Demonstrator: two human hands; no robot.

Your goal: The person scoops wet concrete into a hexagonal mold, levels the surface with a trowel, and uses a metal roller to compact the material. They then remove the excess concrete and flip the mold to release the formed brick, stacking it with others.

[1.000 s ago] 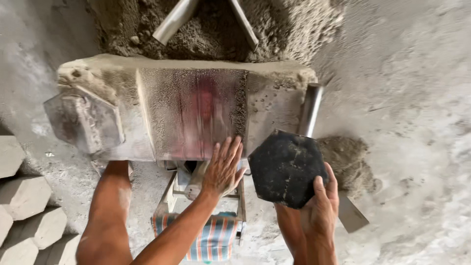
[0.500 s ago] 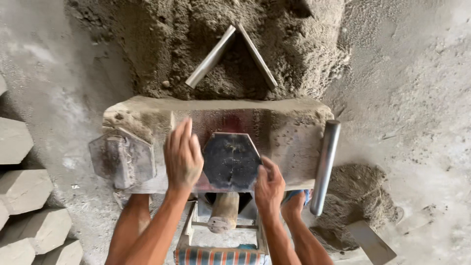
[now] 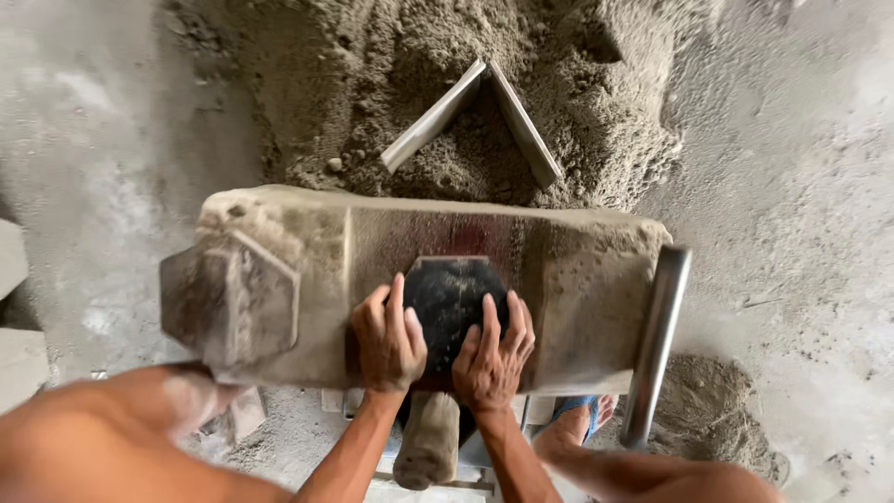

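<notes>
A dark hexagonal plate lies in the middle of a sand-caked metal mould table. My left hand presses flat on the plate's left edge, fingers spread. My right hand presses on its lower right side, fingers spread too. Neither hand grips anything. A wooden handle sticks out below the table between my forearms. A hexagonal steel lid hangs at the table's left end.
A heap of damp sand mix lies behind the table with a V-shaped metal angle piece stuck in it. A steel lever bar stands at the right. Grey hexagonal blocks sit at far left. My foot rests below.
The dark plate was carried in my right hand from the right side onto the table's middle. Both hands now press down on it, and my view has shifted closer.
</notes>
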